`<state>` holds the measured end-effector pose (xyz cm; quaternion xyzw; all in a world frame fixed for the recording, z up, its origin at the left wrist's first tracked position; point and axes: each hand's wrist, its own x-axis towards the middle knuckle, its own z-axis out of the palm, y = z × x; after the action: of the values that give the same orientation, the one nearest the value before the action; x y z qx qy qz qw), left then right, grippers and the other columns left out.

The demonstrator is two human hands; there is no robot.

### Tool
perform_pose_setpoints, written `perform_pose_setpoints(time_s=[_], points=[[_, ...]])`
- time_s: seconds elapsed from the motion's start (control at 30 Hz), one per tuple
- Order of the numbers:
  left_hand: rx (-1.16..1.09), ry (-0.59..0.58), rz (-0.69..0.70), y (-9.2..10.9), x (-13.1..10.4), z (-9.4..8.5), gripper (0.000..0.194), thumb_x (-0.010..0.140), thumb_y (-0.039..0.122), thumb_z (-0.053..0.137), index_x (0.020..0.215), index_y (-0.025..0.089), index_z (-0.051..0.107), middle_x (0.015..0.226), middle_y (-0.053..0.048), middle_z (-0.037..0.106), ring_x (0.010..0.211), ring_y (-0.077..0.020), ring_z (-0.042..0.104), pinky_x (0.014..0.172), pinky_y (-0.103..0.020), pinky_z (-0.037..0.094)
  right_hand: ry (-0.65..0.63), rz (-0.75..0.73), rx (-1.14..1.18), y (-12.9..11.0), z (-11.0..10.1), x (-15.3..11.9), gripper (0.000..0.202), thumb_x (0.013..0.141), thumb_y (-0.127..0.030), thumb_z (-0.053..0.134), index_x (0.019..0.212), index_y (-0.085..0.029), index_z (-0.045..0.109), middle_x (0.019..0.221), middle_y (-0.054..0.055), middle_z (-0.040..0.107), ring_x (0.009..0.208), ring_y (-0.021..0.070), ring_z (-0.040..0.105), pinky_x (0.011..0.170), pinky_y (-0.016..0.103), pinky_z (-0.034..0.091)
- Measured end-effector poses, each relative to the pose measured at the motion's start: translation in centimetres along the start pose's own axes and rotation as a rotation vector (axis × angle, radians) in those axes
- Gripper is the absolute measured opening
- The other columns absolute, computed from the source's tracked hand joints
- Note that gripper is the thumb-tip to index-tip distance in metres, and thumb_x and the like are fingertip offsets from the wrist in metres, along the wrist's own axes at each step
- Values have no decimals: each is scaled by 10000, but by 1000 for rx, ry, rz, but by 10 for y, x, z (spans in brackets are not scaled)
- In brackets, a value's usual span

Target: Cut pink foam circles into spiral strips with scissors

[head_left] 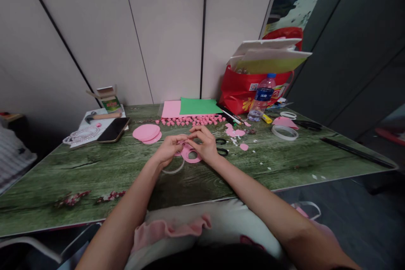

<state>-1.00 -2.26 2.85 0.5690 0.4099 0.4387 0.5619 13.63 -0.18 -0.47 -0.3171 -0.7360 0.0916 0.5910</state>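
Both my hands meet over the middle of the table, fingertips close together. My left hand (171, 148) is closed, its fingers pinched on something small that they hide. My right hand (204, 143) is bent over from the other side, its fingers curled in toward the left fingertips; what they hold cannot be made out. Just under the hands lies a pink ring-shaped cutout (193, 160) with a round hole. Partly behind my left hand rests a white tape roll (174, 171). Black-handled scissors (223, 152) lie by my right hand, their blades hidden.
Left of my hands lie pink paper discs (146, 132), a phone (114, 130), a hammer (104, 116) and a bead string (80, 134). Small pink pieces (190, 121) line up before green sheets (201, 106). At right stand a bottle (261, 99), a red bag (236, 88) and another tape roll (284, 133).
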Motion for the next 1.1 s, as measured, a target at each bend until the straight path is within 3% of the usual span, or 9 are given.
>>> perform_pose_setpoints(time_s=[0.13,0.3,0.47,0.6,0.77,1.1], points=[[-48,-64,9,1,-1,2,379,502,77,597,869,123,680,815,-68,671,632,-107,545,537,-187,372,8,-9,30,-1,0,1,91,719,-280,618,667,-205,616,907,67,573,875,186,533,778,349,421],[40,72,95,-3,2,3,423,576,219,684,990,150,629,819,-69,678,691,-142,587,610,-233,429,66,201,234,-1,0,3,135,670,-306,656,624,-189,606,806,51,626,803,180,581,780,352,441],[123,200,122,-6,5,1,283,599,334,681,783,120,666,626,-41,649,573,-124,551,568,-228,413,75,529,522,5,3,6,256,544,-347,726,638,-156,583,671,38,651,620,158,604,617,292,486],[142,247,123,-6,5,1,260,578,370,684,641,120,654,580,-34,632,515,-108,509,509,-214,375,121,646,659,9,4,7,318,461,-345,760,624,-162,557,592,-5,630,531,125,580,559,265,491],[109,299,118,-5,6,0,277,562,382,682,651,121,654,561,-26,621,502,-108,503,499,-217,366,127,784,765,10,5,7,317,393,-322,783,577,-151,590,565,-9,627,505,114,570,568,270,503],[92,314,108,-7,7,-1,223,594,337,663,610,116,639,560,-30,624,479,-92,489,500,-212,368,124,849,887,18,8,6,243,416,-257,782,582,-145,643,598,-7,637,548,100,582,601,244,509]])
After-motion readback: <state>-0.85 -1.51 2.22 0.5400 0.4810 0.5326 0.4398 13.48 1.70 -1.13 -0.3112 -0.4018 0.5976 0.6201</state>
